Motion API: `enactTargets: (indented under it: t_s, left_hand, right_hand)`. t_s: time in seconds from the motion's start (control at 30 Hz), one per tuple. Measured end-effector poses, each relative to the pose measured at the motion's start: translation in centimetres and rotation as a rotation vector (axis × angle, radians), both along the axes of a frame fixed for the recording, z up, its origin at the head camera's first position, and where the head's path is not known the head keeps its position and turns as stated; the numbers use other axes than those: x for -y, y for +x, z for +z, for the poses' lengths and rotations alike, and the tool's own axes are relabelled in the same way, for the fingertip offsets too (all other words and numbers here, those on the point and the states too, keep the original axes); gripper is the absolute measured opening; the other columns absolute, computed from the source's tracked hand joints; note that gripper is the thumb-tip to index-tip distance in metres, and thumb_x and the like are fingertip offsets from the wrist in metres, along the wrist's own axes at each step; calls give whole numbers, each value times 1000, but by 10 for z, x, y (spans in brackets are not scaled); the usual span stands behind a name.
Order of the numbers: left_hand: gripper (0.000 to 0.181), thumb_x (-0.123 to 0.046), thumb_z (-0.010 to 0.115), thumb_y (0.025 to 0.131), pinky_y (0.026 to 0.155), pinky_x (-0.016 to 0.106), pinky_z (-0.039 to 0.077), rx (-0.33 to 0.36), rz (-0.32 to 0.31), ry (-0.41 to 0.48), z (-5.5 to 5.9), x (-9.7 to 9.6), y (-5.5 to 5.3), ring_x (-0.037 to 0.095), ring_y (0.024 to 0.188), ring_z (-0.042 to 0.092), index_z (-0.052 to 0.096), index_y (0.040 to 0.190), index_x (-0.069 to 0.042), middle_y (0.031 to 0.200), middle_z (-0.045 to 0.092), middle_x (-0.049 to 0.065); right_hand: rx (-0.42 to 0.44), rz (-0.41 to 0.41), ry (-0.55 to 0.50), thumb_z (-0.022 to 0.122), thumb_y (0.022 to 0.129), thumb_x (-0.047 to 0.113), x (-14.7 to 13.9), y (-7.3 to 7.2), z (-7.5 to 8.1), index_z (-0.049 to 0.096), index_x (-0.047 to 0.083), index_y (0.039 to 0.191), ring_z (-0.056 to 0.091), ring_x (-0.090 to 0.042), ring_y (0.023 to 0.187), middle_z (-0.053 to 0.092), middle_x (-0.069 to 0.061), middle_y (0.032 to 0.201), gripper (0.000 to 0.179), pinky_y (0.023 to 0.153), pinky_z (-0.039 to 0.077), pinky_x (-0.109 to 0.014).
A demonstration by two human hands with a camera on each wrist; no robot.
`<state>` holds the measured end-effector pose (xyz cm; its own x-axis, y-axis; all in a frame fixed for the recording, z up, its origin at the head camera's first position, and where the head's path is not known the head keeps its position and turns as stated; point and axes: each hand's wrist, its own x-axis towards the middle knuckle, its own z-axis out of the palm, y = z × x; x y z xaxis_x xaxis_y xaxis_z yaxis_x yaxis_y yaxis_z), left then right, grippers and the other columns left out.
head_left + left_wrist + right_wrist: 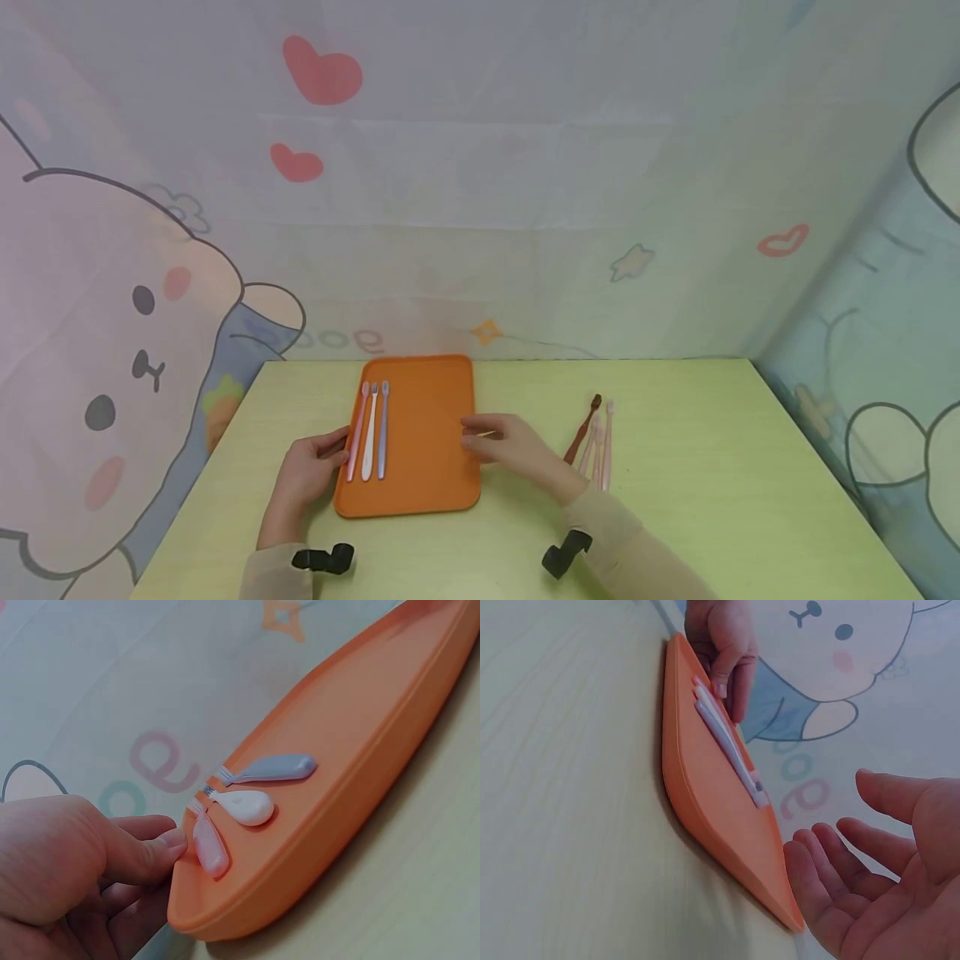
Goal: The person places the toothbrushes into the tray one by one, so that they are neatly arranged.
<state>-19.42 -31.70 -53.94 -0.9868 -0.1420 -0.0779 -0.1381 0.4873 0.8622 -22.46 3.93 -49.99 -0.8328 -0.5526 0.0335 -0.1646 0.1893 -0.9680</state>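
Observation:
On the table lies an orange tray, turned slightly. Three toothbrushes sit side by side near its left edge: a pink toothbrush, a white toothbrush and a lavender toothbrush. My left hand pinches the tray's left rim, thumb on the edge and fingers outside, as the left wrist view shows. At the tray's right edge is my right hand, its fingers loosely bent and spread. Nothing is between those fingers in the right wrist view.
Right of my right forearm, a brown toothbrush and several pale pink toothbrushes lie on the table, their lower ends partly behind the sleeve. A printed cloth backdrop rises behind the table's far edge.

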Motion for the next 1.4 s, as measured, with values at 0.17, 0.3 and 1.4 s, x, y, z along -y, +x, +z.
enactTargets:
  t_s: [0.17,0.3,1.4]
  left_hand:
    - [46,3,64,104,115,55,45,2,3,13,2,-2,0,41,139,57,58,149,6,142,64,27]
    - [46,2,64,104,116,55,44,3,-1,14,3,-2,0,41,140,56,57,150,6,143,63,27]
    - [47,1,64,105,117,58,42,19,5,12,2,0,0,43,141,55,56,150,6,144,62,27]
  right_hand:
    - [-16,-35,58,69,106,20,-23,2,4,60,-6,147,72,-31,118,67,-26,139,49,89,64,-38]
    - [-27,-54,77,67,107,19,-42,3,3,60,-6,147,71,-32,119,66,-28,139,48,90,64,-39]
    - [46,-304,125,66,107,14,-179,2,6,43,-9,158,63,-43,128,59,-32,145,61,101,60,-50]
